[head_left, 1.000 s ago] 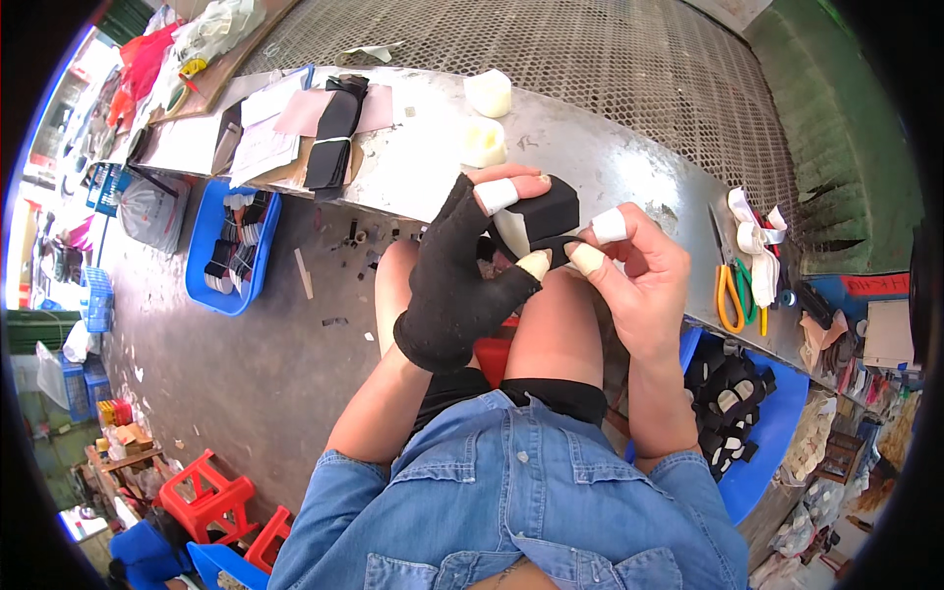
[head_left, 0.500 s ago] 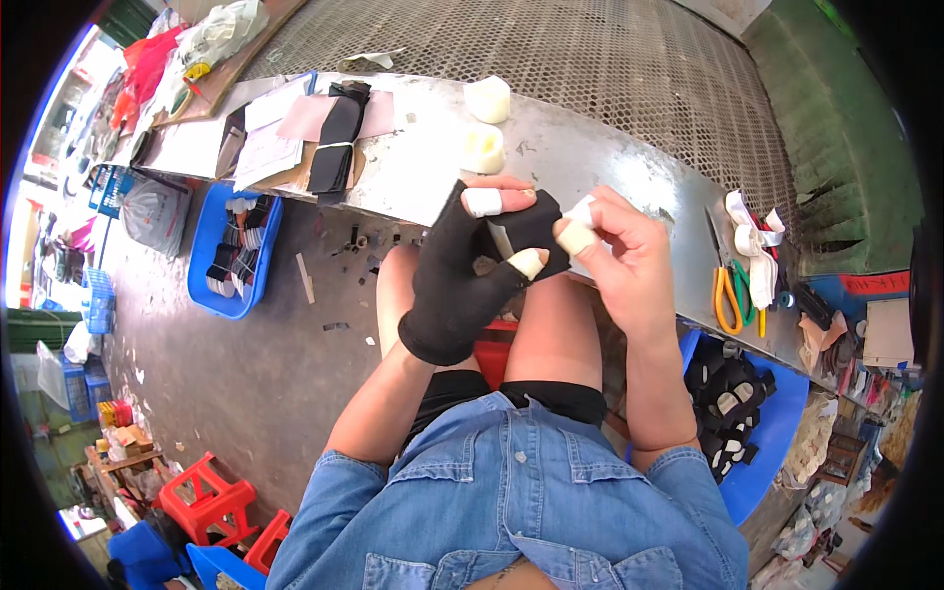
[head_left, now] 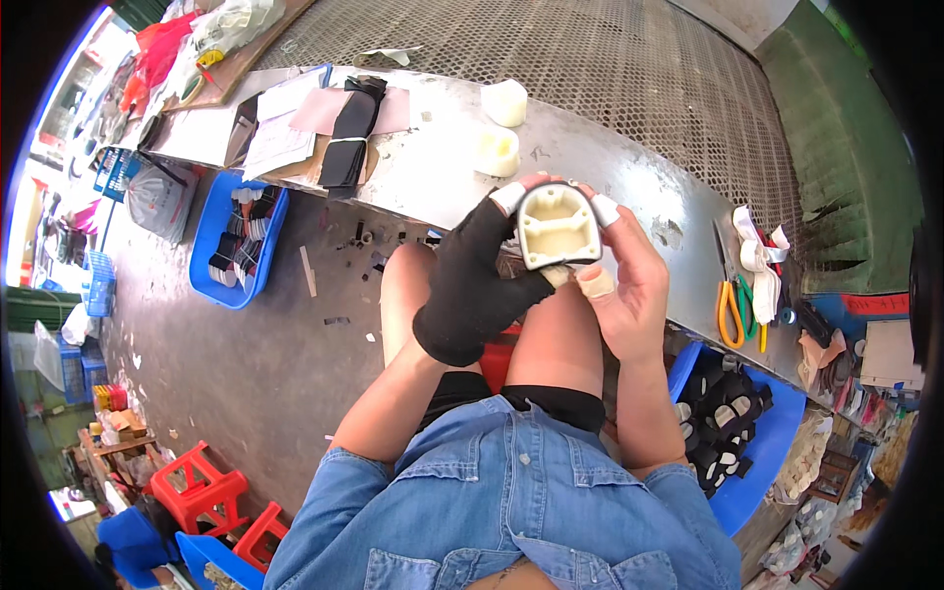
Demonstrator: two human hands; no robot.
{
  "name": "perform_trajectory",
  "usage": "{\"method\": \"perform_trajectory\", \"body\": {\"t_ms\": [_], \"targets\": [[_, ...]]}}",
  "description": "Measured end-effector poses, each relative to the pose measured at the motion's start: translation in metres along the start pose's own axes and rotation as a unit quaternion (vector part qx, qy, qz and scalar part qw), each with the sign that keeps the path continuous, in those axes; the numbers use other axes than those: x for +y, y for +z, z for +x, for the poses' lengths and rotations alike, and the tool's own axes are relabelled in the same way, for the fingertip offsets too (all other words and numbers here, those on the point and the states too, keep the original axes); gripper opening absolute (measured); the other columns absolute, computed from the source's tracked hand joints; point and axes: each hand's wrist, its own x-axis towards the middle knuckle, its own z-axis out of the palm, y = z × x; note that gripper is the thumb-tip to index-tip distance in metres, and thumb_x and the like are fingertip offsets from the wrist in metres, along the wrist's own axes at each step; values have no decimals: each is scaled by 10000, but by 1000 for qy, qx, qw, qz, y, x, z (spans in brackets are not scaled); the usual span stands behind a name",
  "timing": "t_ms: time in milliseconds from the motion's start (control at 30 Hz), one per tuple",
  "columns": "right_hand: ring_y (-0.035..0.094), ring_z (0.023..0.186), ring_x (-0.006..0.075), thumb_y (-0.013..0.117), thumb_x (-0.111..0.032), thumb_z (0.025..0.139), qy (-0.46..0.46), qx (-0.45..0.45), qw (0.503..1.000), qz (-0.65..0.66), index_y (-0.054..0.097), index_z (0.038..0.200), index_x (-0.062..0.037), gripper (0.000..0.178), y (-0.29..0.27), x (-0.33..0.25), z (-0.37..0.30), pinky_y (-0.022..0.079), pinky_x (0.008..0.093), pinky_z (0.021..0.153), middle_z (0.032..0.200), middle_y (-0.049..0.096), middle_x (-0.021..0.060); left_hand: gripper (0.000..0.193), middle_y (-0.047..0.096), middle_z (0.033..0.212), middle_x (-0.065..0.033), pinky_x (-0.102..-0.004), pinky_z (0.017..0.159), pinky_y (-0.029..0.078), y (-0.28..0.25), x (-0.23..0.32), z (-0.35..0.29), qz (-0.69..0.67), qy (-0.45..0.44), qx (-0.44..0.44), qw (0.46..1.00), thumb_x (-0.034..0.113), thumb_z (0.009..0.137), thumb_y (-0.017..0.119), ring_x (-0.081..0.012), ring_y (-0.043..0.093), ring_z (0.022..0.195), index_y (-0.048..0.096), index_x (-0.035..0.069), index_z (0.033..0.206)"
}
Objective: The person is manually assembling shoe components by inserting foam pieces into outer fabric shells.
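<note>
Over my thighs I hold up a cream, D-shaped hollow plastic block (head_left: pixel 560 234), its ribbed open side facing up. Black material rims its edge. My left hand (head_left: pixel 482 275), in a black fingerless glove with tape on the fingertips, is closed around its left side. On the right side, my right hand (head_left: pixel 627 270), bare with taped fingers, grips it with the thumb at the lower edge. Two pale blocks, a white one (head_left: pixel 504 102) and a yellowish one (head_left: pixel 498 152), stand on the metal bench (head_left: pixel 442 128) beyond my hands.
Orange-handled scissors (head_left: pixel 729 310) and green-handled scissors (head_left: pixel 746 307) lie at the bench's right. A black bundle (head_left: pixel 352 138) lies on papers to the left. Blue bins with black pieces stand below the bench, one at left (head_left: pixel 208 256), another at right (head_left: pixel 772 447). Red stools (head_left: pixel 202 492) stand lower left.
The block has been turned so its hollow ribbed side shows; before, black material covered it. My right hand has closed on its right side, and my left hand has shifted slightly.
</note>
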Motion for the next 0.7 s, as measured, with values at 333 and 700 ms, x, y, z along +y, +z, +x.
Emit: {"method": "perform_trajectory", "body": {"t_ms": [333,700], "targets": [[510,1201,223,596,-98,898,49,58,983,166,501,1286,84,438,14,3,-7,377,331,1025,1292,523,151,728,602,1216,-161,-361,849,530,8,21,8,173,122,36,977,72,651,781,-320,629,1068,490,44,1318],[432,1295,225,657,-67,854,73,56,971,222,413,1372,35,582,25,9,-10,304,367,1101,1360,479,137,720,575,1253,-175,-368,846,527,17,20,2,183,124,59,974,10,665,720,-336,601,1092,459,9,1336]]}}
